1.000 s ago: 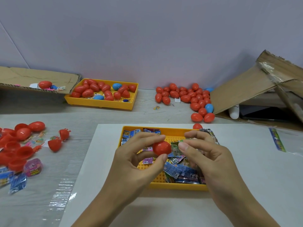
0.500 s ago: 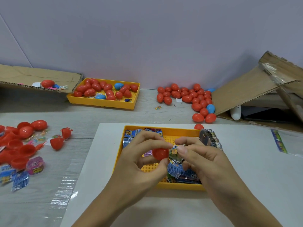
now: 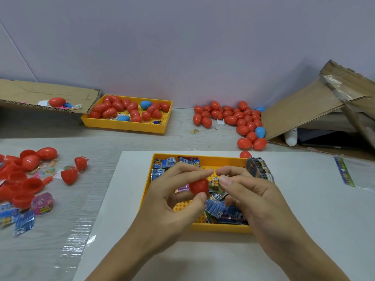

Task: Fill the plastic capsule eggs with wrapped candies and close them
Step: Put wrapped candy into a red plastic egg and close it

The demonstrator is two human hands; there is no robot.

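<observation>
My left hand (image 3: 172, 197) pinches a red egg half (image 3: 199, 186) between thumb and fingers, over the near yellow tray (image 3: 203, 227) of wrapped candies. My right hand (image 3: 249, 191) pinches a green and yellow wrapped candy (image 3: 215, 184) right at the open side of that egg half. Blue and dark candy wrappers (image 3: 221, 209) lie in the tray under both hands. Whether the candy is partly inside the half is hidden by my fingers.
Open red egg halves (image 3: 22, 179) and loose candies (image 3: 42, 203) lie at the left. A far yellow tray (image 3: 125, 126) holds closed eggs. A pile of closed eggs (image 3: 233, 118) sits at the back right beside a cardboard box (image 3: 304, 110). A white sheet (image 3: 304, 220) lies under the near tray.
My right hand picked a wrapped candy from the tray and brought it to the red egg half. My left hand kept its hold on the half and lowered it slightly.
</observation>
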